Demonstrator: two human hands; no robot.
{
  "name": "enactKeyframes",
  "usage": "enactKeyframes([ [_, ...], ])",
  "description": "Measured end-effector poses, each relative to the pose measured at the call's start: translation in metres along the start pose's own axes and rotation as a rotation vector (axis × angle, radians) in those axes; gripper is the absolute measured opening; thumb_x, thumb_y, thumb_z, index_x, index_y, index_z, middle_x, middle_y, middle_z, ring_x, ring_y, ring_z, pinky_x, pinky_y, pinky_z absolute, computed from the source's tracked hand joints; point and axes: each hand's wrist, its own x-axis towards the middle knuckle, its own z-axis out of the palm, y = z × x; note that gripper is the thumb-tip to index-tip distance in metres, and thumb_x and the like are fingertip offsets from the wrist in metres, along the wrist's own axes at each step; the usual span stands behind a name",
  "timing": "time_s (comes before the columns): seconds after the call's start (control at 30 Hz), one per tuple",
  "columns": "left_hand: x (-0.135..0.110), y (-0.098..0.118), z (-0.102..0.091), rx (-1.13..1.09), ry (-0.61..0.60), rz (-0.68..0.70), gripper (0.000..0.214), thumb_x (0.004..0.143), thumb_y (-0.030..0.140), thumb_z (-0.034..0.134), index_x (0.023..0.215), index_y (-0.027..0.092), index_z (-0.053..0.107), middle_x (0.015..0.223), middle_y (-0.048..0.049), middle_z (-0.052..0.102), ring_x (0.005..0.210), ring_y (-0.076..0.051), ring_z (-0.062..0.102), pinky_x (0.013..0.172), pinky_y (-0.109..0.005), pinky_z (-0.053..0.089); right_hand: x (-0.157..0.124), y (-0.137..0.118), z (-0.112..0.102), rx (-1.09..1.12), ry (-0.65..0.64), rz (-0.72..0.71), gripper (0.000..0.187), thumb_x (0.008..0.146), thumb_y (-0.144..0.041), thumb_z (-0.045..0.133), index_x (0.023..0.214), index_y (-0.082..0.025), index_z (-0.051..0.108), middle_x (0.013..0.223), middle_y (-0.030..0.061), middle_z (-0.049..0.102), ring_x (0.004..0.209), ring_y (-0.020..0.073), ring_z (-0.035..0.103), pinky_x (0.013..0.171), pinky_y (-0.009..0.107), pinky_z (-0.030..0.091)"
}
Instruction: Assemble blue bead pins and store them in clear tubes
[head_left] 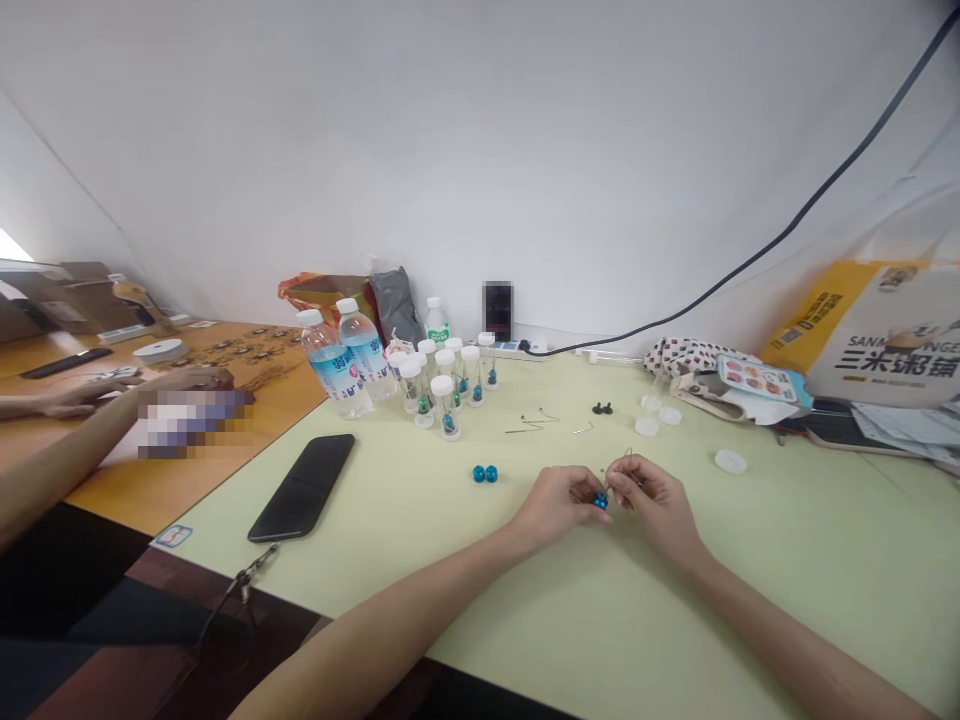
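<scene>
Holding glossy blue bead point(600, 500), left hand point(559, 506), thin wire point(627, 458), right hand point(655, 503)

Bright even light, faint shadow under right hand point(656, 505), frame edges warped

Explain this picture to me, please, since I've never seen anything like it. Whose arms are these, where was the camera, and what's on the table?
There's no machine here: these are a person's own bare hands, filmed by a camera worn on their head and looking forward and down. Their left hand and right hand meet above a pale green table, with a small blue bead and a thin wire held between them. Nearby lie two more blue beads, a black phone, and small clear vials with white caps. At far left, another person's hand rests on a wooden table.
</scene>
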Motion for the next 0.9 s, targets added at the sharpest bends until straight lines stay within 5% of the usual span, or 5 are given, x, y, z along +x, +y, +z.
enactKeyframes([
  [0.9,-0.0008,0.0053,-0.0057,0.406,0.012,0.061,0.016,0.062,0.027,0.072,0.075,0.020,0.065,0.081,0.0003,0.067,0.087,-0.019,0.051,0.073,-0.027,0.038,-0.0022,-0.0018,0.0040,-0.159,-0.089,-0.093,0.023,0.085,-0.038,0.050,0.072,-0.021,0.058,0.063,-0.0004,0.051,0.056,0.0140,0.042,0.053,0.027,0.035],
])
